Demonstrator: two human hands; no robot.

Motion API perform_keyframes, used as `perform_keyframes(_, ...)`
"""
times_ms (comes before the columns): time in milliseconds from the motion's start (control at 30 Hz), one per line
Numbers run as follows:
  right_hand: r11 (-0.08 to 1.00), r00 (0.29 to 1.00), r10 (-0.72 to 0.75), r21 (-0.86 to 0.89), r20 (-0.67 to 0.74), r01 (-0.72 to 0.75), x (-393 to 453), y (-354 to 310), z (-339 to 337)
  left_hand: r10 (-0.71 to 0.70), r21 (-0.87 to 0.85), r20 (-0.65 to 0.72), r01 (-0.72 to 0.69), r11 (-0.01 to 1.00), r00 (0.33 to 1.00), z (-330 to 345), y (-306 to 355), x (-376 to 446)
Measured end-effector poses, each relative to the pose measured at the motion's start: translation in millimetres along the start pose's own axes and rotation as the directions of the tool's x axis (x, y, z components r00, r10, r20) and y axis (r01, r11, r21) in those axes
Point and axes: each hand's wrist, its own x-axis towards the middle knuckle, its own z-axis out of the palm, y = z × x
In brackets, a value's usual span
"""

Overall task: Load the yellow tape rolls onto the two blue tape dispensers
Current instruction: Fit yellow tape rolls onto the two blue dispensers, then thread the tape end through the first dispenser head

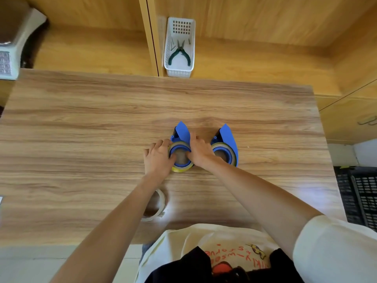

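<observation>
Two blue tape dispensers lie side by side on the wooden table (81,119). The left dispenser (182,131) has a yellow tape roll (180,169) around its blue hub. My left hand (158,158) grips the roll's left edge, thumb on the hub rim. My right hand (201,152) holds the roll's right edge, index finger stretched along the dispenser's blue blade guard. The right dispenser (229,139) carries a yellow roll (221,145) seated around its hub, and no hand touches it.
A near-empty pale tape ring (159,203) lies close to me, partly under my left forearm. A white basket (179,68) with green-handled pliers (180,52) stands beyond the table's far edge. A scale-like device (10,48) sits far left; a black crate (359,197) stands right.
</observation>
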Motion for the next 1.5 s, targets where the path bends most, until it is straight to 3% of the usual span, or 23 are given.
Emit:
perform_keyframes(133,0.981,0.998,0.052,0.190,-0.038,-0.044,0.1,5.0,-5.4,0.073,-0.194,-0.114,-0.094,0.976,0.991,-6.6,3.0,-1.6)
perform_keyframes(167,0.961,0.997,0.063,0.271,-0.041,-0.049,0.9,7.6,-8.3,0.072,-0.348,-0.104,-0.104,0.932,0.992,-9.8,2.4,-1.7)
perform_keyframes(233,0.892,0.995,0.078,0.450,-0.055,-0.045,-0.5,14.9,-16.9,0.042,-0.661,-0.030,-0.051,0.749,0.999,-19.9,2.3,-4.3)
perform_keyframes(267,0.848,0.995,0.078,0.529,-0.067,-0.031,-1.4,18.1,-22.2,0.024,-0.737,0.005,-0.012,0.676,1.000,-25.9,3.4,-5.8)
perform_keyframes(333,0.755,0.994,0.069,0.656,-0.085,0.004,-2.1,23.3,-32.0,0.024,-0.765,0.069,0.037,0.643,0.997,-36.5,3.8,-6.4)
perform_keyframes(467,0.564,0.999,0.025,0.826,-0.036,0.015,-6.4,27.8,-42.8,0.183,-0.784,0.265,0.101,0.613,0.947,-52.8,8.4,-9.3)
perform_keyframes(567,0.461,0.999,-0.034,0.887,-0.010,0.024,-15.6,33.9,-44.7,0.266,-0.850,0.336,0.169,0.499,0.903,-57.9,18.3,-15.0)
perform_keyframes(700,0.474,0.990,-0.139,0.878,0.004,0.063,-26.1,43.5,-46.5,0.354,-0.866,0.423,0.257,0.430,0.834,-55.1,31.0,-23.5)
perform_keyframes(767,0.467,0.983,-0.180,0.882,0.018,0.070,-30.5,47.2,-47.0,0.352,-0.876,0.419,0.270,0.400,0.837,-51.1,33.7,-27.9)
perform_keyframes(900,0.346,0.973,-0.198,0.937,0.120,-0.046,-38.4,54.0,-50.8,0.288,-0.909,0.394,0.322,0.265,0.873,-45.4,37.0,-33.7)
perform_keyframes(1000,0.303,0.971,-0.174,0.947,0.166,-0.108,-40.2,62.3,-55.5,0.278,-0.902,0.401,0.325,0.283,0.873,-42.7,35.9,-36.7)
perform_keyframes(1100,0.181,0.984,-0.108,0.976,0.142,-0.121,-43.4,62.5,-61.1,0.279,-0.893,0.417,0.334,0.301,0.865,-42.8,36.4,-41.3)
perform_keyframes(1267,0.298,0.999,-0.046,0.955,0.017,-0.003,-44.4,56.9,-63.7,0.299,-0.888,0.408,0.300,0.349,0.863,-44.7,46.6,-50.7)
perform_keyframes(1500,0.258,0.997,-0.082,0.966,0.004,0.017,-48.7,55.8,-63.6,0.231,-0.890,0.356,0.253,0.378,0.906,-44.0,50.5,-54.6)
